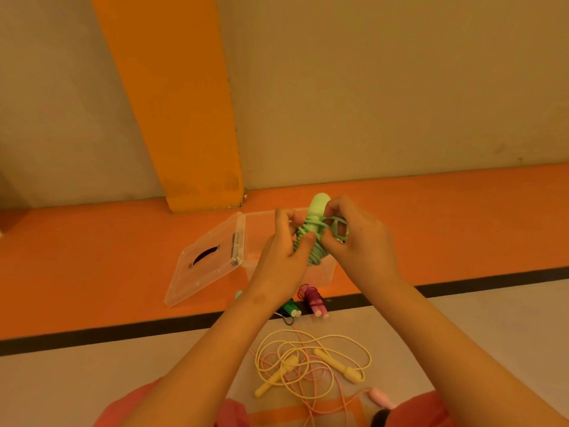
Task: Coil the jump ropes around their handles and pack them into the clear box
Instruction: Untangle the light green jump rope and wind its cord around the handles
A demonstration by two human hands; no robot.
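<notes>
Now, the light green jump rope [311,238] is up in front of us, held just above the clear box [321,277]. Its cord is wound in tight turns round the paired handles, and one pale handle end pokes out at the top. Our left hand [281,254] wraps the lower coils, with the fingers and thumb curled round the bundle. Our right hand [360,241] pinches the last loose loop of cord just beside that handle top.

We read this as the finishing tuck. The left hand should clamp the turns so none slides off the end. The right should keep the loop taut, pass it over the handle top or under a neighbouring turn, and snug it down before letting go. If the cord goes slack here, the whole coil could spring open.

The box stands open beneath our hands, with its lid [209,260] leaning at its left side. Our hands hide much of the inside.

Just in front of the box lie two bundles already wound, a dark pink jump rope [314,298] and a dark green jump rope [291,310]. Neither is packed yet.

Nearer to us on the floor [123,380], a yellow jump rope [349,369] sprawls loose, crossed with a pale pink jump rope [380,396]. So plenty of coiling is left.
</notes>
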